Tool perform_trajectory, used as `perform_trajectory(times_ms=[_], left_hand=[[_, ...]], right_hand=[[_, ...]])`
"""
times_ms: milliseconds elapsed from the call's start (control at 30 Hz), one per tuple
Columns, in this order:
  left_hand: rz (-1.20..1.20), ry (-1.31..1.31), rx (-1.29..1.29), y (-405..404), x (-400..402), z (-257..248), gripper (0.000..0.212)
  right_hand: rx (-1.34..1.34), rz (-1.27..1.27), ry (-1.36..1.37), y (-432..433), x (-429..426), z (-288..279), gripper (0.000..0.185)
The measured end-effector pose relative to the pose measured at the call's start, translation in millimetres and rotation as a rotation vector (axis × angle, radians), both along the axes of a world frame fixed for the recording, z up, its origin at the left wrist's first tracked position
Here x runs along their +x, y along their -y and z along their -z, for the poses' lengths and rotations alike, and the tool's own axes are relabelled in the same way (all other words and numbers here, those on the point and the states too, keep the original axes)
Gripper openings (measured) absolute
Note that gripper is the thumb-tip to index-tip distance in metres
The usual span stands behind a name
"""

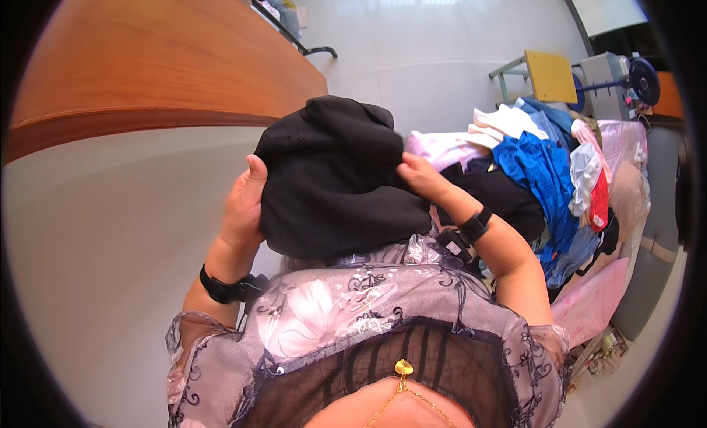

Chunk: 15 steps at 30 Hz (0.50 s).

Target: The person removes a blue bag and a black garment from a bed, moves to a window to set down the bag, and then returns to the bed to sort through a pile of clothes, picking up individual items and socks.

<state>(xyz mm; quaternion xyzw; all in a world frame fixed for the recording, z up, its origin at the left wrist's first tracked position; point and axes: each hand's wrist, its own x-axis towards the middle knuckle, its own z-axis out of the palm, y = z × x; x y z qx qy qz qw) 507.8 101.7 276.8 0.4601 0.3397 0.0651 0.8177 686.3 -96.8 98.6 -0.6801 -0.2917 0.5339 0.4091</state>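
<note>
A bunched black garment [337, 190] hangs in front of my chest, held between both hands. My left hand [244, 198] grips its left side, the thumb pointing up and the fingers hidden behind the cloth. At the right edge, my right hand [420, 174] pinches a fold between thumb and fingers. The fabric is loosely gathered, with a rolled fold along its top. Which kind of garment it is, I cannot tell. Beyond my right forearm lies a heap of clothes, with a bright blue garment [538, 190] and a white one [508, 124] on top.
A wooden tabletop [182, 52] reaches in from the upper left. The clothes heap rests on a pink floral cloth [591, 306] at my right. Behind it stand a yellow-topped stool [549, 76] and a blue-plated barbell [643, 81]. Pale floor [431, 47] extends ahead.
</note>
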Motion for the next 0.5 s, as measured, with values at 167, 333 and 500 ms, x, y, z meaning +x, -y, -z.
perform_trajectory(times_ms=[167, 333, 500], left_hand=[[-0.09, -0.038, 0.052, -22, 5, -20, 0.061], [0.047, -0.042, 0.135, -41, 15, -23, 0.062], [0.045, -0.001, 0.191, -52, 29, -27, 0.062]], right_hand=[[0.163, 0.478, -0.277, -3, 59, -36, 0.022], [0.411, 0.311, 0.139, -21, 82, -86, 0.017], [0.486, 0.105, 0.199, -30, 109, -99, 0.02]])
